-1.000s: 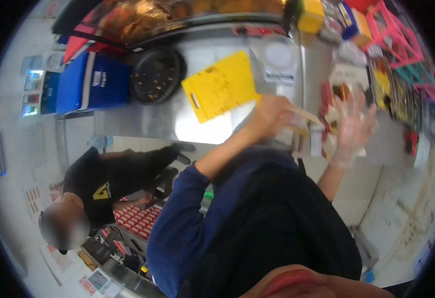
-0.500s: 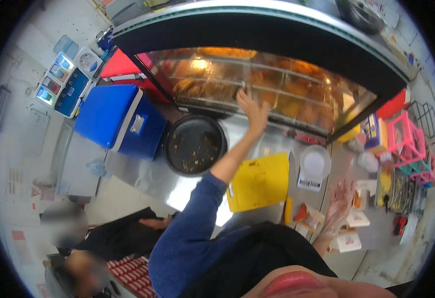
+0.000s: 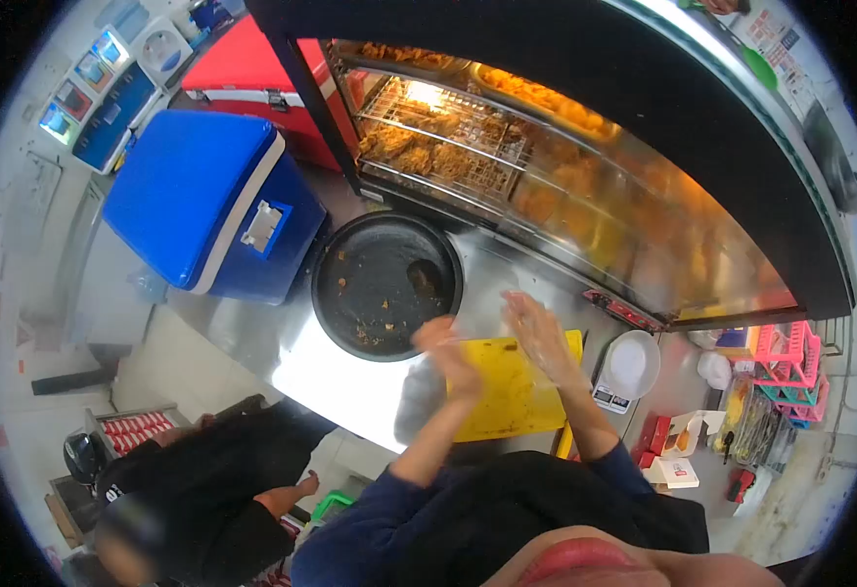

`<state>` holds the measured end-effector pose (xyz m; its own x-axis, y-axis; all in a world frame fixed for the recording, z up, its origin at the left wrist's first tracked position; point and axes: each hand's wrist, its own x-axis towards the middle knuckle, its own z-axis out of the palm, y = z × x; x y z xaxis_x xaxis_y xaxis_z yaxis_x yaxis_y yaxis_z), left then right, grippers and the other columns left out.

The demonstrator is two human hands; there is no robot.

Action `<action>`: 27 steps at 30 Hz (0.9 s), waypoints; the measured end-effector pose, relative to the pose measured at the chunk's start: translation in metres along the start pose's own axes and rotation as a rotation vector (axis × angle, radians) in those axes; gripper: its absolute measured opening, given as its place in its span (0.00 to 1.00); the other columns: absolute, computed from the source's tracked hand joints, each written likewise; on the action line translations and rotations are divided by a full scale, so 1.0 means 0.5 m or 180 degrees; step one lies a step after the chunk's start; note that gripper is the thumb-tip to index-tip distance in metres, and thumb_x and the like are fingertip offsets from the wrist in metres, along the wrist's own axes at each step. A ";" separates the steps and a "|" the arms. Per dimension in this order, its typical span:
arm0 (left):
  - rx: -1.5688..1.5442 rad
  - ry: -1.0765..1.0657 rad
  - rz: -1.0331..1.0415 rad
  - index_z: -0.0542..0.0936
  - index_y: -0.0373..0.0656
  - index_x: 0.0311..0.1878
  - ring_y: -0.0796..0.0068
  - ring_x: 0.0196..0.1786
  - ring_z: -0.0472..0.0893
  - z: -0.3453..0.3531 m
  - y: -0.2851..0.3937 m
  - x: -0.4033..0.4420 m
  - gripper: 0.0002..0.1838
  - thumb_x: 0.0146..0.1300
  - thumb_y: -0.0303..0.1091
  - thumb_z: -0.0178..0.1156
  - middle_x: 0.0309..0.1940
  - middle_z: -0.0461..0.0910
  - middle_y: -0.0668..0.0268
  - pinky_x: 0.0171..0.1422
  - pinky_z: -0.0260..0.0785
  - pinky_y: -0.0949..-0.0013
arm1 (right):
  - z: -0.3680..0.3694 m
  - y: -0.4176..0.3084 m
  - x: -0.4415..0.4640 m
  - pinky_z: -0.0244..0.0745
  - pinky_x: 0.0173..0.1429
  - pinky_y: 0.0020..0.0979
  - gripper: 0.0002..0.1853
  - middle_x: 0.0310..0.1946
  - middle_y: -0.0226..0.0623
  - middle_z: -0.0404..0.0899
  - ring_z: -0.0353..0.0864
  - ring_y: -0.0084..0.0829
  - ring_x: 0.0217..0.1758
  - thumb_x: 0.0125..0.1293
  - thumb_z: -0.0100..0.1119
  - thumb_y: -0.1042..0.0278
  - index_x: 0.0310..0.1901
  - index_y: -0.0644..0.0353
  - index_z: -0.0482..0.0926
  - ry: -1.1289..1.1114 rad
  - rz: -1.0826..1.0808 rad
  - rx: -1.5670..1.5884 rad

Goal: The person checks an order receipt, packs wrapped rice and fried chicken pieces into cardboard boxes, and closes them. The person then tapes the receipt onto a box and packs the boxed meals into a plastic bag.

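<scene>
My left hand (image 3: pixel 450 360) hovers between the black round pan (image 3: pixel 375 284) and the yellow cutting board (image 3: pixel 512 391). It is blurred, its fingers look loosely apart, and nothing shows in it. Over the board's upper edge is my right hand (image 3: pixel 540 338), in a clear plastic glove, fingers stretched out and holding nothing. Crumbs lie in the pan. Beyond both hands stands a lit food warmer (image 3: pixel 546 240); its left side is open, showing fried chicken (image 3: pixel 414 152) on wire racks. Glass covers its right side.
A blue cooler (image 3: pixel 194 201) stands left of the pan, with a red cooler (image 3: pixel 252 73) behind it. To the right are a kitchen scale (image 3: pixel 612 396) with a white bowl (image 3: pixel 631 362), and food boxes (image 3: pixel 678 472). A person in black (image 3: pixel 223 470) is at lower left.
My left hand has left the warmer's glass and come back over the counter. The warmer's left side is now open. My gloved right hand has moved left from the boxes to the board.
</scene>
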<state>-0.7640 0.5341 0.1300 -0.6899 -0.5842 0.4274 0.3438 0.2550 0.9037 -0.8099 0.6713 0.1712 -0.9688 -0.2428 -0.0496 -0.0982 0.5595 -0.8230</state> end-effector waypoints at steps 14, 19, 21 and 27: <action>0.4516 0.0369 -0.1401 0.71 0.42 0.51 0.56 0.66 0.62 -0.429 -0.344 -0.087 0.14 0.63 0.32 0.51 0.59 0.66 0.55 0.64 0.52 0.50 | -0.027 -0.092 0.628 0.76 0.55 0.44 0.18 0.48 0.48 0.82 0.79 0.47 0.56 0.63 0.53 0.64 0.52 0.61 0.79 0.1082 0.0564 -0.3452; 0.4516 0.0314 -0.1517 0.71 0.43 0.51 0.58 0.63 0.64 -0.431 -0.346 -0.080 0.14 0.63 0.34 0.51 0.56 0.66 0.58 0.65 0.52 0.50 | -0.045 -0.044 0.666 0.79 0.54 0.42 0.21 0.51 0.50 0.80 0.82 0.43 0.53 0.65 0.53 0.63 0.57 0.62 0.75 0.1139 0.0581 -0.3460; 0.4550 0.0287 -0.1529 0.71 0.43 0.51 0.59 0.64 0.63 -0.431 -0.347 -0.085 0.14 0.63 0.34 0.52 0.57 0.66 0.58 0.65 0.52 0.51 | -0.053 -0.049 0.652 0.78 0.56 0.42 0.19 0.50 0.51 0.80 0.82 0.44 0.52 0.64 0.54 0.62 0.54 0.61 0.77 0.0886 0.0188 -0.4009; 0.4578 0.0313 -0.1404 0.72 0.44 0.50 0.60 0.64 0.64 -0.423 -0.338 -0.082 0.13 0.63 0.34 0.51 0.57 0.66 0.59 0.64 0.52 0.51 | -0.007 -0.156 0.492 0.74 0.56 0.44 0.23 0.55 0.48 0.76 0.78 0.49 0.52 0.67 0.54 0.61 0.61 0.60 0.71 0.1223 -0.0233 -0.3775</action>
<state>-0.6592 0.3522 -0.0456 -0.5042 -0.8463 0.1720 -0.8137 0.5323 0.2336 -1.0413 0.5704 0.2252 -0.9365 -0.1682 0.3075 -0.1055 0.9719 0.2103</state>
